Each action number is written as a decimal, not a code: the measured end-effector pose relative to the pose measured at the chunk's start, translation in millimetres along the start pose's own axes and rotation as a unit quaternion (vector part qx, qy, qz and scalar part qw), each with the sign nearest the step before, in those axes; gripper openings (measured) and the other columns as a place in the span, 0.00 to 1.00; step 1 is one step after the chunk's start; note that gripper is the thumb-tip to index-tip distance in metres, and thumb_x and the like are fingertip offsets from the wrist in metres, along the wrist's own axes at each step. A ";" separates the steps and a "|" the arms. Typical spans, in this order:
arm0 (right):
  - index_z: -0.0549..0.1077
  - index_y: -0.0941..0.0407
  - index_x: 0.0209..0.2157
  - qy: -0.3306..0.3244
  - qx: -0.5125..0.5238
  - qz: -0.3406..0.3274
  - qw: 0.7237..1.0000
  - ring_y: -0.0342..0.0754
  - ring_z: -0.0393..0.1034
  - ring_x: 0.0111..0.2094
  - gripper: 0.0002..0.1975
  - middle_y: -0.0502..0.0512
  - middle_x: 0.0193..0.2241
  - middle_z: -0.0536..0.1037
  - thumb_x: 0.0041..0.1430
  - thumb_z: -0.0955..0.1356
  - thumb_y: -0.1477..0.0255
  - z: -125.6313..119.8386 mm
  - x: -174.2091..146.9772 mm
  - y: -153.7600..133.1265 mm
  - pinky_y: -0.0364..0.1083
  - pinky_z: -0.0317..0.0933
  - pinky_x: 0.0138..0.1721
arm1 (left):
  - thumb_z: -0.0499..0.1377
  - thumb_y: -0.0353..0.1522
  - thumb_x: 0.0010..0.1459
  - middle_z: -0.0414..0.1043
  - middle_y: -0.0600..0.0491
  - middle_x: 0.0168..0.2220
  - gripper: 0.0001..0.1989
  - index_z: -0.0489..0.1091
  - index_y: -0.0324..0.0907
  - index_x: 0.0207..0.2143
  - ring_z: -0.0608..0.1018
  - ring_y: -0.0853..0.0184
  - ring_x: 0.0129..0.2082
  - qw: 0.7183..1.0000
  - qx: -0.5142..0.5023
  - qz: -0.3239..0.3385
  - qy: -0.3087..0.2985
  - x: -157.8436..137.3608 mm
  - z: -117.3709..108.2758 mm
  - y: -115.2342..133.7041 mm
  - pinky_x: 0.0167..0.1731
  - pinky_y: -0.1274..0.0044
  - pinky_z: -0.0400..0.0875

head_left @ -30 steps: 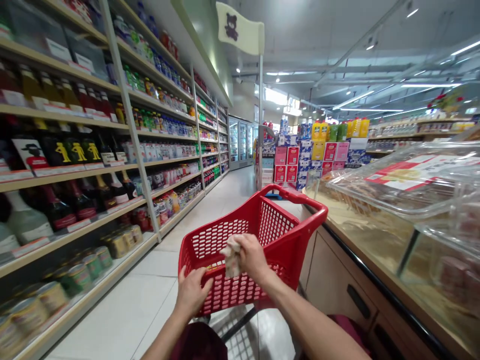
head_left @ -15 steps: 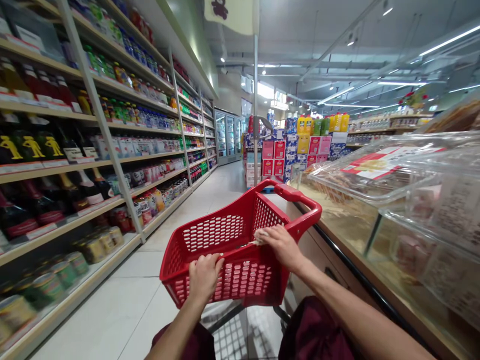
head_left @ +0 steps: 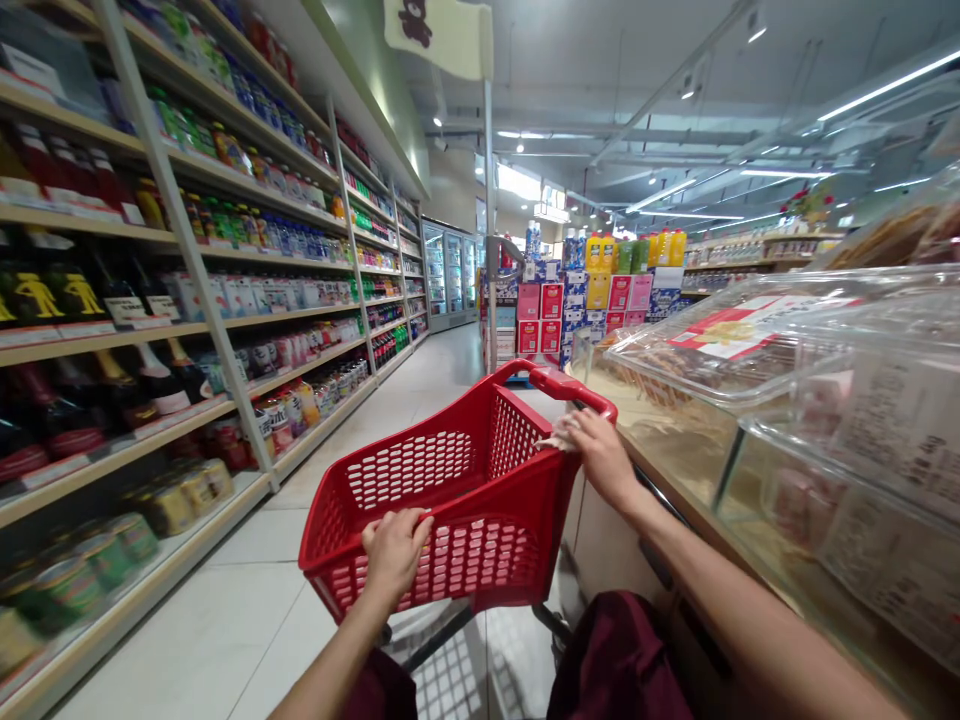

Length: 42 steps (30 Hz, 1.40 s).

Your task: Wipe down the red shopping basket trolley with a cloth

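Observation:
A red plastic shopping cart (head_left: 480, 550) stands in front of me, its long near side facing me and its handle toward the right. My left hand (head_left: 395, 552) is closed over the near rim, left of the middle. Up by the handle end, my right hand (head_left: 600, 452) presses a crumpled pale cloth (head_left: 559, 434) against the rim near the handle's base. Part of the cloth is hidden under the fingers. The cart's basket shows no goods in the part I can see.
Shelves of bottles and cans (head_left: 247, 320) run along the left. Close on the right is a display counter (head_left: 675, 450) with clear plastic food boxes (head_left: 735, 340). Stacked drink cartons (head_left: 540, 320) and a pole (head_left: 489, 220) stand ahead, with glass-door fridges (head_left: 448, 265) farther back.
My right hand has slid the cloth along the near rim, up and right toward the handle. My left hand keeps its hold on the rim. The whole view has shifted slightly.

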State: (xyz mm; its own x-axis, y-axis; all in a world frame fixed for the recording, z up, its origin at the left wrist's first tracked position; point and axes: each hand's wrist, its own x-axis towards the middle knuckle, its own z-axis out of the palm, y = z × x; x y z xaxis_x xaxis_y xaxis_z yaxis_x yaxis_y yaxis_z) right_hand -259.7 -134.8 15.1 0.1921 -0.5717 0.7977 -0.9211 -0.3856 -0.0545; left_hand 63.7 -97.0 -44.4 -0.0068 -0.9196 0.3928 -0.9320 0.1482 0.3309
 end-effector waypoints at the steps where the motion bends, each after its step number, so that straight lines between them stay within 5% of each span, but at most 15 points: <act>1: 0.71 0.61 0.44 0.013 -0.010 0.022 1.000 0.55 0.54 0.54 0.20 0.67 0.48 0.67 0.56 0.53 0.80 -5.0 4.6 10.7 0.60 0.49 0.52 | 0.47 0.38 0.56 0.74 0.55 0.35 0.12 0.68 0.48 0.32 0.69 0.65 0.37 1.000 0.001 0.000 0.005 0.8 1.2 -1.7 0.41 0.68 0.51; 3: 0.70 0.64 0.45 0.025 -0.023 0.046 0.998 0.58 0.52 0.55 0.21 0.72 0.49 0.65 0.56 0.53 0.80 -7.7 8.3 19.9 0.62 0.46 0.52 | 0.47 0.38 0.56 0.74 0.55 0.35 0.12 0.69 0.48 0.32 0.70 0.65 0.37 1.000 0.004 0.001 0.014 2.0 2.9 -4.2 0.41 0.69 0.51; 9: 0.69 0.52 0.46 -0.023 -0.001 -0.038 0.999 0.48 0.53 0.56 0.22 0.53 0.52 0.65 0.55 0.56 0.82 14.7 -8.7 -17.0 0.52 0.50 0.54 | 0.47 0.38 0.56 0.74 0.55 0.34 0.12 0.69 0.48 0.32 0.70 0.64 0.37 1.000 -0.001 0.001 0.005 1.5 0.0 -3.6 0.41 0.69 0.52; 16: 0.69 0.59 0.45 0.028 -0.050 0.054 0.997 0.53 0.48 0.57 0.20 0.62 0.53 0.62 0.55 0.55 0.81 -5.6 -2.6 18.9 0.57 0.47 0.54 | 0.46 0.38 0.56 0.74 0.55 0.35 0.13 0.69 0.47 0.32 0.70 0.64 0.38 1.000 0.001 0.013 0.010 1.9 3.4 -7.3 0.42 0.68 0.51; 21: 0.67 0.54 0.49 0.006 -0.002 -0.032 0.999 0.48 0.47 0.58 0.22 0.53 0.54 0.62 0.56 0.54 0.81 6.4 -14.8 -1.6 0.52 0.49 0.56 | 0.46 0.38 0.56 0.74 0.56 0.34 0.12 0.69 0.48 0.31 0.70 0.65 0.37 1.000 -0.008 0.015 0.006 1.3 3.0 -9.1 0.41 0.69 0.52; 25: 0.65 0.60 0.50 0.079 -0.006 0.052 0.996 0.52 0.44 0.59 0.21 0.61 0.56 0.58 0.56 0.55 0.79 -5.5 -16.9 19.7 0.57 0.46 0.57 | 0.46 0.39 0.56 0.74 0.55 0.34 0.13 0.69 0.48 0.32 0.70 0.64 0.37 1.000 0.002 0.016 0.006 0.7 0.5 -8.7 0.42 0.68 0.51; 29: 0.62 0.56 0.53 0.082 0.057 0.081 0.992 0.48 0.46 0.59 0.26 0.56 0.58 0.54 0.53 0.54 0.83 13.4 -60.0 10.9 0.52 0.49 0.57 | 0.46 0.39 0.57 0.74 0.55 0.34 0.13 0.69 0.47 0.32 0.69 0.65 0.37 1.000 -0.001 0.012 -0.008 1.0 -0.2 -6.9 0.43 0.67 0.51; 34: 0.67 0.52 0.49 0.022 0.108 0.066 0.992 0.49 0.57 0.54 0.25 0.54 0.53 0.64 0.52 0.55 0.82 42.2 -125.4 -19.2 0.51 0.59 0.51 | 0.46 0.38 0.57 0.74 0.55 0.34 0.13 0.69 0.46 0.32 0.69 0.65 0.37 1.000 0.003 0.007 -0.010 1.3 -1.0 -3.7 0.43 0.67 0.51; 39: 0.68 0.58 0.48 0.104 0.135 0.155 0.973 0.50 0.53 0.56 0.23 0.58 0.56 0.59 0.52 0.56 0.81 0.2 -82.5 -9.7 0.54 0.51 0.56 | 0.46 0.38 0.56 0.74 0.54 0.35 0.13 0.69 0.46 0.32 0.69 0.64 0.38 1.000 -0.009 -0.002 -0.010 3.4 -1.9 -5.8 0.44 0.65 0.53; 42: 0.71 0.58 0.44 0.082 0.210 0.146 0.963 0.49 0.57 0.54 0.21 0.58 0.52 0.65 0.51 0.56 0.80 -13.5 -59.4 -26.9 0.52 0.52 0.55 | 0.47 0.36 0.55 0.73 0.53 0.36 0.11 0.69 0.45 0.33 0.69 0.61 0.40 0.999 -0.043 -0.016 -0.024 4.8 -6.9 -3.4 0.46 0.63 0.53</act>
State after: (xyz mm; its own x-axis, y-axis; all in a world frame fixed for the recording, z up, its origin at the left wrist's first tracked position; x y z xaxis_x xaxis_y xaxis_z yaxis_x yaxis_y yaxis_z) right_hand -250.9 -80.7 -22.7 -0.1423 -0.5910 0.7940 -0.7028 -0.5046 -0.5015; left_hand 69.4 -99.4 -37.7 0.0034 -0.9409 0.3388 -0.8975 0.1465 0.4159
